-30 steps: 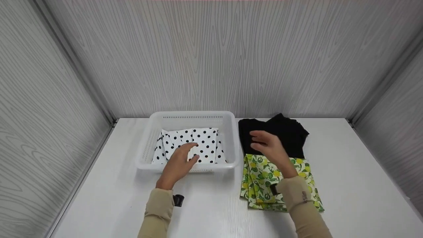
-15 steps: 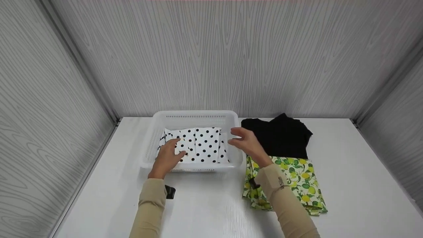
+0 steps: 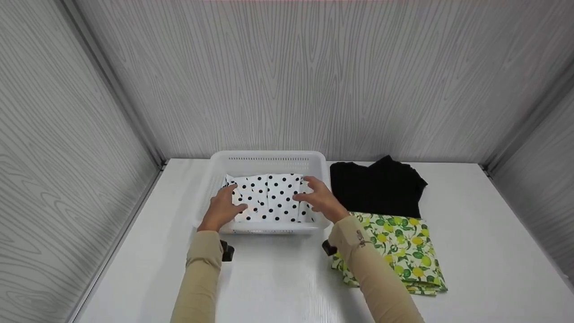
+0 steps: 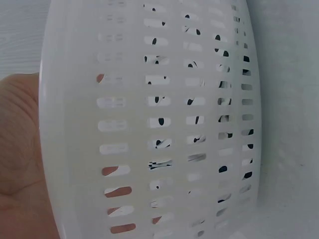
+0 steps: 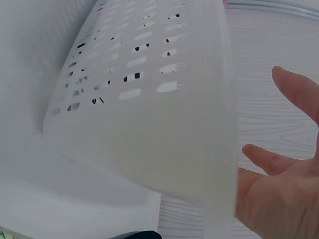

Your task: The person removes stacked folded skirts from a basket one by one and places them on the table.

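A white plastic basket (image 3: 269, 227) stands on the table, with a folded white cloth with black dots (image 3: 280, 197) lying inside. Over the basket's left side is my left hand (image 3: 221, 208), thumb and fingers spread apart at the cloth's left part. My right hand (image 3: 320, 200) reaches over the right side, its fingers apart at the cloth's right edge. In the left wrist view, the slotted wall hides most of the left hand (image 4: 22, 159), and bits of skin show through the slots. The right wrist view has the right hand (image 5: 284, 184) beyond the rim with its fingers spread.
Right of the basket lies a folded black cloth (image 3: 379, 188). In front of it is a folded lemon-print cloth (image 3: 403, 246), partly under the right forearm. Grey wood-grain panels (image 3: 287, 80) enclose the white table (image 3: 278, 282) at the back and sides.
My right hand has moved left from above the black and lemon-print cloths to the basket's right side. My left hand has shifted left, to the left part of the dotted cloth.
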The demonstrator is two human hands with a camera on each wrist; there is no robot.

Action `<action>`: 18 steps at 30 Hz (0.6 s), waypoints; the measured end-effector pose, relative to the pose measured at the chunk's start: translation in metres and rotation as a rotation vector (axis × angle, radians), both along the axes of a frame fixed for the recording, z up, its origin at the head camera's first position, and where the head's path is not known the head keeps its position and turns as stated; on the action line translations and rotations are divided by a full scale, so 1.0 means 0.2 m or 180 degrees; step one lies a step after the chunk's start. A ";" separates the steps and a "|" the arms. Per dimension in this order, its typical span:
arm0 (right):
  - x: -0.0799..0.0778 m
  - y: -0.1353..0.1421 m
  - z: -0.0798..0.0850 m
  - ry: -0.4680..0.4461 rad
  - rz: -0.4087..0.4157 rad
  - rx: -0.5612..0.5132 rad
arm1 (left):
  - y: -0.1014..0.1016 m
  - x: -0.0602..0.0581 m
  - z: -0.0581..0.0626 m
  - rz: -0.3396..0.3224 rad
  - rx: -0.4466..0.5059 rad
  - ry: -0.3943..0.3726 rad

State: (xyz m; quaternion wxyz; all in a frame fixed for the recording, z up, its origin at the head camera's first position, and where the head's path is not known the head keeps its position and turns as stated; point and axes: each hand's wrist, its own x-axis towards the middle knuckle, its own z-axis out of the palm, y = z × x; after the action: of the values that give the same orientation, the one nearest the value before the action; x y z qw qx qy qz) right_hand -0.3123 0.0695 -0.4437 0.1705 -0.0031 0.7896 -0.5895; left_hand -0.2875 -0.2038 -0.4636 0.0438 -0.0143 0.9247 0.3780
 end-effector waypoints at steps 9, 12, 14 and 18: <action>-0.04 -0.06 -0.06 -0.0039 -0.0041 0.0130 | -0.02 -0.07 -0.01 0.0119 -0.0183 -0.0027; -0.06 -0.08 -0.08 -0.0009 -0.0085 0.0165 | -0.02 -0.09 -0.02 0.0173 -0.0164 -0.0069; -0.07 -0.10 -0.10 -0.0032 -0.0090 0.0230 | -0.02 -0.10 -0.03 0.0183 -0.0170 -0.0119; -0.08 -0.12 -0.13 -0.0079 -0.0090 0.0304 | -0.02 -0.11 -0.05 0.0185 -0.0232 -0.0241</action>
State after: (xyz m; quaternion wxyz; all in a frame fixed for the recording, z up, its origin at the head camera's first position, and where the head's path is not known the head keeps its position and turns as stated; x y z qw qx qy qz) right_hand -0.3288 0.0451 -0.4705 0.1720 0.0235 0.8145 -0.5535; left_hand -0.3092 -0.2073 -0.4727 0.0671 -0.0570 0.9347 0.3443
